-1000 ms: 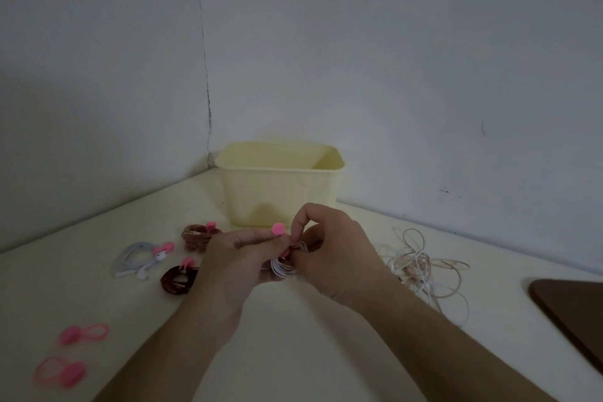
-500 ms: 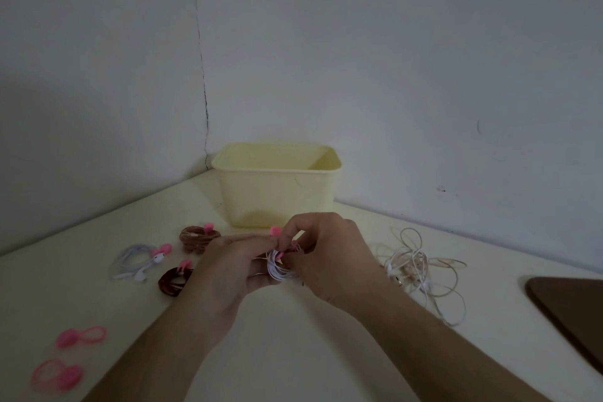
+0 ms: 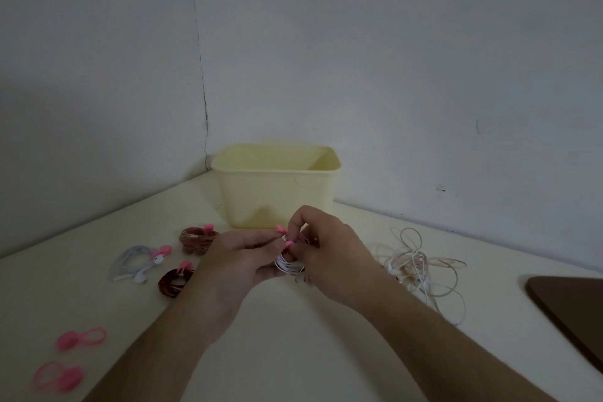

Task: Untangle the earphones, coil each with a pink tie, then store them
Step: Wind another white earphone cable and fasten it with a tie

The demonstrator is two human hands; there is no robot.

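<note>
My left hand (image 3: 235, 258) and right hand (image 3: 329, 254) meet above the table (image 3: 293, 352), fingers curled around a small white earphone coil (image 3: 287, 266), both pinching the pink tie (image 3: 286, 240) at its top. Just left lie three tied coils: a tan one (image 3: 195, 239), a grey-white one (image 3: 137, 263) and a dark red one (image 3: 173, 282). Right of my hands sits the tangled pile (image 3: 421, 268). The yellow bin (image 3: 277, 186) stands just beyond. Two spare ties (image 3: 70, 357) lie near left.

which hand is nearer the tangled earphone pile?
Right. The right hand is just beside the tangled earphone pile, between it and the left hand, which is farther away across the white coil both hands hold.
</note>
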